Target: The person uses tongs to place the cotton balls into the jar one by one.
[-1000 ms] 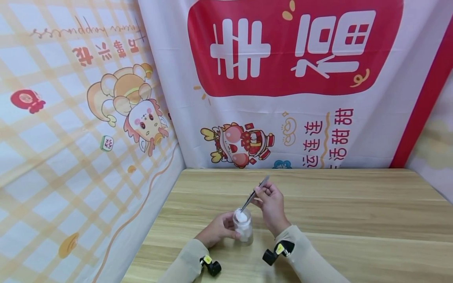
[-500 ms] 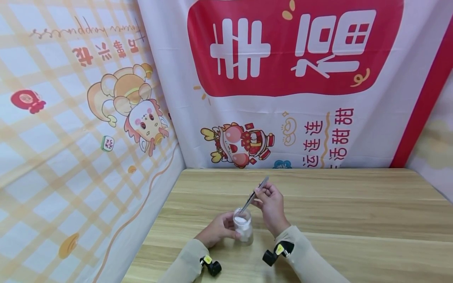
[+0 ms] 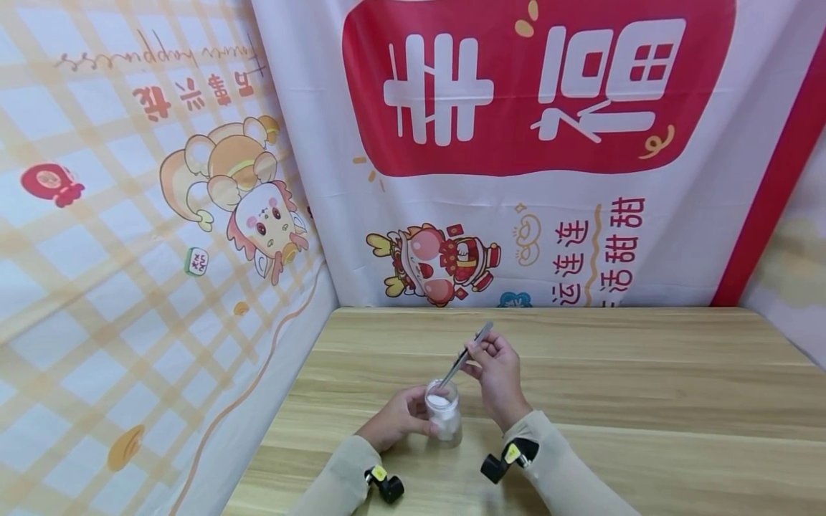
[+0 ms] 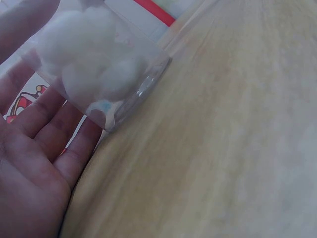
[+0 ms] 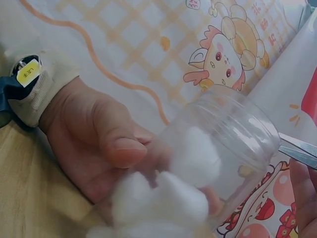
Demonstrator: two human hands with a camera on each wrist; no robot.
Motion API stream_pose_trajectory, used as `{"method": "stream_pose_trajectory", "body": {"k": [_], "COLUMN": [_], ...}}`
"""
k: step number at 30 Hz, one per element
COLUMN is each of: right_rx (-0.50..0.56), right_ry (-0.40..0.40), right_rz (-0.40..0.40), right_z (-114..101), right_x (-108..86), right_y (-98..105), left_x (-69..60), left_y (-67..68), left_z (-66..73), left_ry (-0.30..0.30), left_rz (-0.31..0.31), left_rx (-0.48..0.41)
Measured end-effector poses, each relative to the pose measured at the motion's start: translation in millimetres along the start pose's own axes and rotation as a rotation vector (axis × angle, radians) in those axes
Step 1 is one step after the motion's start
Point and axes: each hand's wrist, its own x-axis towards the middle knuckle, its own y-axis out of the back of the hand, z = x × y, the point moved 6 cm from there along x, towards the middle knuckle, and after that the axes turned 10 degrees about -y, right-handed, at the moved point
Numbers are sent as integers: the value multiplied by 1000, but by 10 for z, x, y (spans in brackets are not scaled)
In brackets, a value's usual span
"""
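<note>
A clear jar (image 3: pixel 449 434) with white cotton balls (image 5: pixel 195 156) in it stands on the table. My left hand (image 3: pixel 399 419) holds it from the left, thumb on the near side and fingers behind. In the left wrist view several cotton balls (image 4: pixel 89 54) press against the jar's wall. Between thumb and fingers my right hand (image 3: pixel 500 374) pinches metal tweezers (image 3: pixel 462 357), slanting down to the jar's uncovered mouth. In the right wrist view the two arms of the tweezers (image 5: pixel 299 156) stand apart at the rim; how far their tips reach inside is unclear.
The wooden table (image 3: pixel 613 380) stretches away to the right and back. A printed cloth (image 3: pixel 413 201) hangs behind it, and a checked cloth (image 3: pixel 213 287) runs along the left side. Small black cameras (image 3: pixel 390 489) sit on both wrists.
A cotton ball at the tweezers' tips in the jar's mouth one second ago has dropped lower inside. The right hand with the tweezers has shifted very slightly right; the left hand stays put.
</note>
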Motion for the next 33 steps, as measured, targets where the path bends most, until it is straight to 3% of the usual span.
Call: {"method": "stream_pose_trajectory", "body": {"k": [5, 12, 33], "right_rx": [5, 4, 27], "right_ry": [-5, 1, 48], "right_rz": [-5, 4, 18], "right_z": [-33, -107, -317], "right_x": [3, -9, -21], "right_y": [24, 63, 294], "left_x": [6, 20, 22], "left_y": [4, -7, 10], "left_z": [-15, -18, -6], "left_ry": [17, -17, 9], "left_rz": [3, -13, 3], "left_rx": [-9, -5, 3]}}
